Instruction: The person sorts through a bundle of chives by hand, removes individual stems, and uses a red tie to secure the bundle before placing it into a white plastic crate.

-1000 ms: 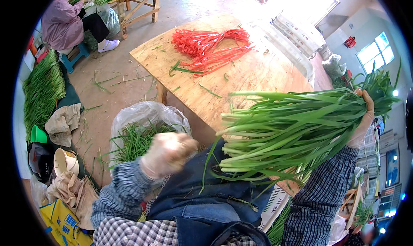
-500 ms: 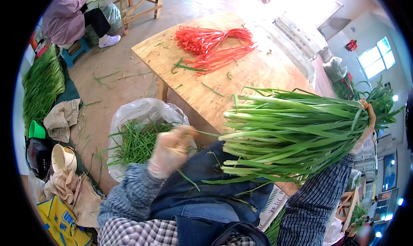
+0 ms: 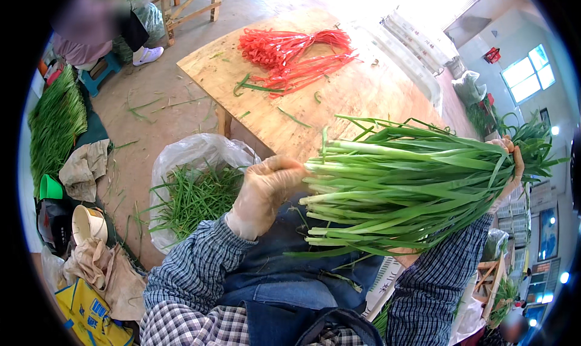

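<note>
A thick bunch of garlic chives (image 3: 399, 186) lies sideways over my lap and the near table edge, pale stem ends to the left. My right hand (image 3: 511, 164) is wrapped round its leafy end, partly hidden by the leaves. My left hand (image 3: 269, 186), in a thin clear glove, has its fingers pinched together at the pale tips of the upper stalks. A few loose blades hang below the bunch over my dark blue apron (image 3: 284, 273).
On the wooden table (image 3: 212, 68) lie red plastic ties (image 3: 290, 49) and green scraps. A clear plastic bag (image 3: 163, 164) of trimmings stands on the floor left of my lap. Farther left are a pile of greens (image 3: 57, 125), a cream bucket (image 3: 89, 224) and a seated person (image 3: 85, 46).
My left hand has moved right, from beside the bag to the stem ends. The thin green strand trailing from its fingers is no longer visible. My right hand keeps its hold.
</note>
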A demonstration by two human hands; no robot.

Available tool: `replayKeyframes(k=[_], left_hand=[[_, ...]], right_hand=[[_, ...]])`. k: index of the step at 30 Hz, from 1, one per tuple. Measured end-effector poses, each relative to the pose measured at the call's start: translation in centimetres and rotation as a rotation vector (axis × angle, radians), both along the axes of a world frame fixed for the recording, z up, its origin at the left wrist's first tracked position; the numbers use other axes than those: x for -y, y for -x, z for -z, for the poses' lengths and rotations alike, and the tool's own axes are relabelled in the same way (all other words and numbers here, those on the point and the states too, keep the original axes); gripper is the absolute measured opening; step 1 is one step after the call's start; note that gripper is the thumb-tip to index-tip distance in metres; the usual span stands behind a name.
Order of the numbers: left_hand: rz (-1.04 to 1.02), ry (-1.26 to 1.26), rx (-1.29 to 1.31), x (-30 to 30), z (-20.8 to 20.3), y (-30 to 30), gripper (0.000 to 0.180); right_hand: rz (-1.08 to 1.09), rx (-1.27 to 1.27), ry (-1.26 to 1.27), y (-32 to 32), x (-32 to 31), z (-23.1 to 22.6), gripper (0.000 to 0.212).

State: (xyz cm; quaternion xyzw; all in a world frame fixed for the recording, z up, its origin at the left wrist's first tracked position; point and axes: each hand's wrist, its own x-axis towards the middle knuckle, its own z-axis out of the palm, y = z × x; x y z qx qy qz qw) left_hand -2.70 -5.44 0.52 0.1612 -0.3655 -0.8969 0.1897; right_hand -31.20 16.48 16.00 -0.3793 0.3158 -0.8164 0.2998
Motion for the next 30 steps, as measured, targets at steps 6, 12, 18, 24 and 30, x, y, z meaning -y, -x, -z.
replayKeyframes(k=[6, 12, 18, 24, 30], left_hand=[[-0.872, 1.326, -0.088, -1.9, -2.3, -2.6, 0.023], [-0.534, 1.569, 0.027, -3.5, -3.5, -0.6, 0.024], [-0.476, 1.545, 0.111, -3.0, -2.1, 1.0, 0.023], [-0.05, 1.238, 0.29, -2.7, -1.9, 2.0, 0.027], [0.142, 1.124, 0.091, -2.0, -1.5, 2.9, 0.052]], right_hand=[[0.206, 0.022, 0.024, -1.1, -0.3, -0.6, 0.021], [0.279, -0.018, 0.041, -2.5, 1.2, -0.3, 0.021], [0.244, -0.004, 0.081, -3.1, 1.2, -0.1, 0.023], [0.252, -0.053, 0.082, -2.5, 0.7, 0.3, 0.025], [0.237, -0.103, 0.058, -2.8, 0.7, 0.3, 0.026]])
